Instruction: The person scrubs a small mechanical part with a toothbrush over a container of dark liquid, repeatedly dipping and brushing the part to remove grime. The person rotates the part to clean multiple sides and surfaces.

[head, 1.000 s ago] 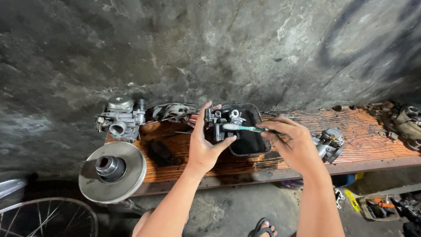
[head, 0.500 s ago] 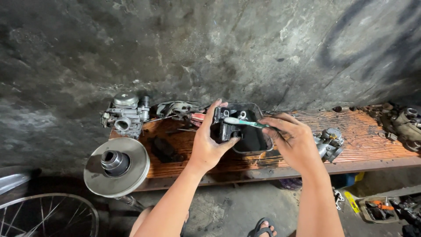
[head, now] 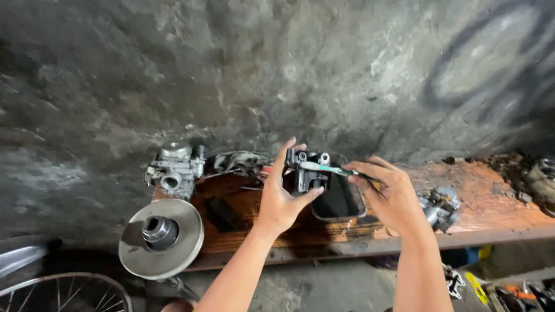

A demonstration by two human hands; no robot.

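I am holding the carburetor up in my left hand, fingers wrapped around its near side and thumb pressing underneath, so it is hanging just above the middle of the bench, over the dark tray. My right hand is pinching a thin green-handled tool, fingers closed on the handle, its tip lying across the top of the carburetor. Compared with a second ago, the carburetor is sitting slightly more upright in my grip and the tool is resting flatter across it; I judge I am working the tool along its top face rather than prying.

Outward from there: a second carburetor is standing at the bench's left end against the wall, with a tangle of grey parts just beside it. A round pulley is overhanging the left front corner. Another small metal assembly is lying right of my right hand, and more parts are crowding the far right end. A spoked wheel is showing below, on the floor.
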